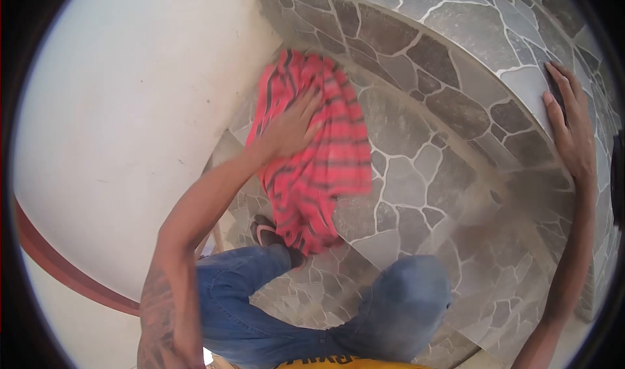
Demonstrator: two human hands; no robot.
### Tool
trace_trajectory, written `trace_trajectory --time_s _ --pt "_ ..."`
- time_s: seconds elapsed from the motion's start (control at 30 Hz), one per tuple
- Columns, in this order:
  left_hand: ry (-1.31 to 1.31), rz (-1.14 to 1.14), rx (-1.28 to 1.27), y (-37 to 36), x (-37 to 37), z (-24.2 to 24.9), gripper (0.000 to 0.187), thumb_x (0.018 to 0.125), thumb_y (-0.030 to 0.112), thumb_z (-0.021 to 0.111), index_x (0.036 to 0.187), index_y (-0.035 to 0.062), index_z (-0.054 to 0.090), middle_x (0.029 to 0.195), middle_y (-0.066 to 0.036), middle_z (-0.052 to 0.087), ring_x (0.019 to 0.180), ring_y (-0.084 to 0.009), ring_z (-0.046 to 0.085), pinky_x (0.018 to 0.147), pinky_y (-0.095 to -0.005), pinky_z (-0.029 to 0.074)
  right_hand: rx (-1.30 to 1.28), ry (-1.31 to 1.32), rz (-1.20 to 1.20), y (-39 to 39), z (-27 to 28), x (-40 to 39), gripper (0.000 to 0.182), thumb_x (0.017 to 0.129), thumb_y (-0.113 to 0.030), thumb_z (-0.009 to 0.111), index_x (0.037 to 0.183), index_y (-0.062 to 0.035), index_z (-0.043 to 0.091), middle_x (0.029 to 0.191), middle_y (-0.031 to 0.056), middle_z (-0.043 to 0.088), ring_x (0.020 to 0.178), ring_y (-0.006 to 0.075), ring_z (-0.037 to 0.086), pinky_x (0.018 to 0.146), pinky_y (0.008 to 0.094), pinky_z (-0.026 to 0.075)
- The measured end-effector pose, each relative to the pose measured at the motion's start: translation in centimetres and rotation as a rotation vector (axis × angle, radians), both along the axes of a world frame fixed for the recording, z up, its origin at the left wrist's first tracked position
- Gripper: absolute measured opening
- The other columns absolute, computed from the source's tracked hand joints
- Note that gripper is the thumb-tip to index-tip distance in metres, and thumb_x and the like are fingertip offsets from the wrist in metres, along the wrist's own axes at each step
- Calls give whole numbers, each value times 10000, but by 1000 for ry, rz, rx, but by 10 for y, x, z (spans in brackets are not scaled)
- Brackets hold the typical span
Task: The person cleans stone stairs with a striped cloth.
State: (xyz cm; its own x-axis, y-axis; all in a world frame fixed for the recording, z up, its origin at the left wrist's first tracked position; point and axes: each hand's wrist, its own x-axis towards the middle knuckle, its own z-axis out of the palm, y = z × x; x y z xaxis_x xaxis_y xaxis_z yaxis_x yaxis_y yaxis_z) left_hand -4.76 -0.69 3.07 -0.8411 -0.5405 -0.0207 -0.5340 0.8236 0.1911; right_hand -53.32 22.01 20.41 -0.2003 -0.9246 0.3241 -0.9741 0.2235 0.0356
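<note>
A red cloth with dark stripes (345,148) lies bunched on the stone-patterned floor, close to the corner by the white wall. My left hand (290,128) presses on top of it with the fingers stretched out, slightly blurred. Off to the right, my right hand (571,125) rests on the upper surface of a raised stone ledge (469,27), its fingers extended and nothing held in them. The near end of the cloth reaches down to my sandalled foot (263,231).
The white wall (130,95) stands on the left, with a dark red band (71,271) low on it. Irregular grey stones with pale joints make up the floor (403,180). A step edge runs beneath my bent knees (410,297). The ledge curves along the top and right.
</note>
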Motion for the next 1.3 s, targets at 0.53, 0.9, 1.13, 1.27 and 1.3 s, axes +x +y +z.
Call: trace_trajectory --time_s 0.53,0.9,1.13,1.27,1.3 --pt "59 94 74 20 11 -16 677 1038 398 479 1559 -14 347 1631 -272 304 1513 -444 302 1219 -496 311 -16 38 31 -1 -2 -4 565 1051 -455 433 1466 -90 546 1530 150 493 1424 349 453 1204 454 343" --pt "369 15 -115 129 -128 -36 542 1017 280 494 1470 -17 490 1569 -252 419 1481 -414 367 1226 -491 305 -256 -2 218 5 13 10 336 1032 -193 544 1302 -16 636 1343 200 621 1244 382 608 1025 457 491" --pt "568 158 402 183 -172 -21 510 1069 228 415 1537 26 416 1613 -214 379 1511 -376 333 1219 -489 307 -134 -419 182 85 -58 165 385 1006 -194 598 1307 45 584 1245 270 620 1135 464 609 972 470 497" --pt "761 88 688 182 -183 -33 539 1093 223 375 1592 28 316 1655 -199 308 1548 -358 252 1273 -473 209 64 -552 -294 108 -140 194 628 1024 -421 583 1360 106 521 1259 300 598 1178 447 593 972 478 493" --pt "763 31 680 194 -188 -38 543 1098 218 366 1602 30 293 1664 -196 286 1558 -357 224 1284 -468 181 12 -631 -284 112 -160 198 663 1022 -455 581 1361 111 523 1246 282 619 1165 420 614 969 469 498"
